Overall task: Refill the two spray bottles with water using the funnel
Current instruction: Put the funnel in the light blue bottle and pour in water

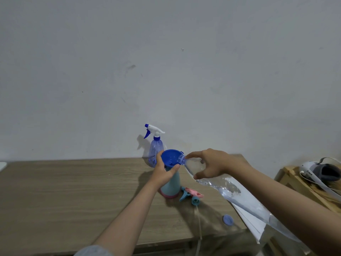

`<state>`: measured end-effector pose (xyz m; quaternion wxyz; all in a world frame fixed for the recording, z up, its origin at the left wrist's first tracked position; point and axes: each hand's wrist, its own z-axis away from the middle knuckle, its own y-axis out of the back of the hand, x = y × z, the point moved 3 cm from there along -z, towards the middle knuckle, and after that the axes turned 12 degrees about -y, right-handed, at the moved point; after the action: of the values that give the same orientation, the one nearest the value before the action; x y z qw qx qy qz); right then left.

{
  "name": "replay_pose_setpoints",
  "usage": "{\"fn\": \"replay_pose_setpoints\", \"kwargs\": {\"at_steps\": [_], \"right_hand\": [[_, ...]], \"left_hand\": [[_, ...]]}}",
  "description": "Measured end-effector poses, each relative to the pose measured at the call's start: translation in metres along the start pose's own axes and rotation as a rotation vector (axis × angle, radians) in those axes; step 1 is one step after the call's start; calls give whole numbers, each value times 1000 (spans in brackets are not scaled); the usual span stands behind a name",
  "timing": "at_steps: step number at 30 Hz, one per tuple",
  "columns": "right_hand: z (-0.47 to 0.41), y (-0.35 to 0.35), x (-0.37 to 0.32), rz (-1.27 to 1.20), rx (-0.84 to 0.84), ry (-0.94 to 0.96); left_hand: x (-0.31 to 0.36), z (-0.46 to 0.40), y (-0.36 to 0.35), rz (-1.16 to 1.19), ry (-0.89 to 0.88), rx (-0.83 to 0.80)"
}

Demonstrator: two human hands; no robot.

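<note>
In the head view, just below the frame's centre, the left hand [164,172] curled round the neck of a pale blue spray bottle [170,187] standing on the wooden surface [73,191], thumb and fingers steadying the blue funnel [170,157] seated in its mouth. The right hand [212,163] gripped a clear water bottle [230,189] from above, tilted so its mouth lay over the funnel's right rim. Directly behind the funnel stood a translucent blue spray bottle [156,146] with its trigger head on. To the lower right of the pale bottle lay a pink and teal trigger head [191,195], and nearer the surface's edge a small blue cap [228,219].
</note>
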<state>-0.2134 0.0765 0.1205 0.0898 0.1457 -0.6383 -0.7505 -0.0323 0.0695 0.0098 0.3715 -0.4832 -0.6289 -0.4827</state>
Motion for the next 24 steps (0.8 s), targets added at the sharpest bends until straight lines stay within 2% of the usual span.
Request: {"fn": "replay_pose_setpoints", "kwargs": {"at_steps": [6,11,19,24], "right_hand": [[15,-9,6,-211,104,55],[30,5,6,-461,306,134],[34,36,41,-667,749,125],[23,14,55,-760,862,79]], "left_hand": [[-1,-1,0,-9,-3,3],[-3,-1,0,13,-3,1],[-5,0,-1,10,-12,-2],[-6,-1,-1,21,5,-3]]}}
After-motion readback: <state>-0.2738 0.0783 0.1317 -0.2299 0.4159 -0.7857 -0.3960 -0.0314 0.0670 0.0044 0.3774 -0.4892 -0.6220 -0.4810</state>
